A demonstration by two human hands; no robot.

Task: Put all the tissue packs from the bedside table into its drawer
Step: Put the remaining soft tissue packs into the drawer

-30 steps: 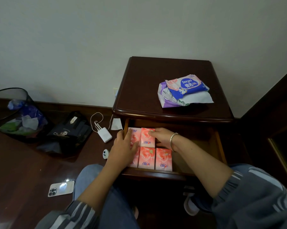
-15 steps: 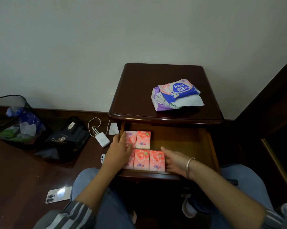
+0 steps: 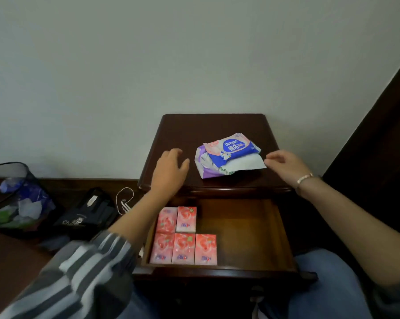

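Near me, the drawer [image 3: 240, 226] is open, with five pink packs [image 3: 183, 248] in its left part. Farther off, a pile of packs [image 3: 229, 155] lies on the table [image 3: 194, 127]. My left hand [image 3: 171, 171] is just left of it, my right hand [image 3: 284, 164] just right, both loose and holding nothing.

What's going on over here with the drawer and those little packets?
A person is tidying tissue packs into the open drawer of a bedside table. Five pink tissue packs lie flat in its left part. The left hand and right hand hover over the tabletop either side of a pile, a blue Deeyeo pack atop a purple pack, both open and holding nothing.
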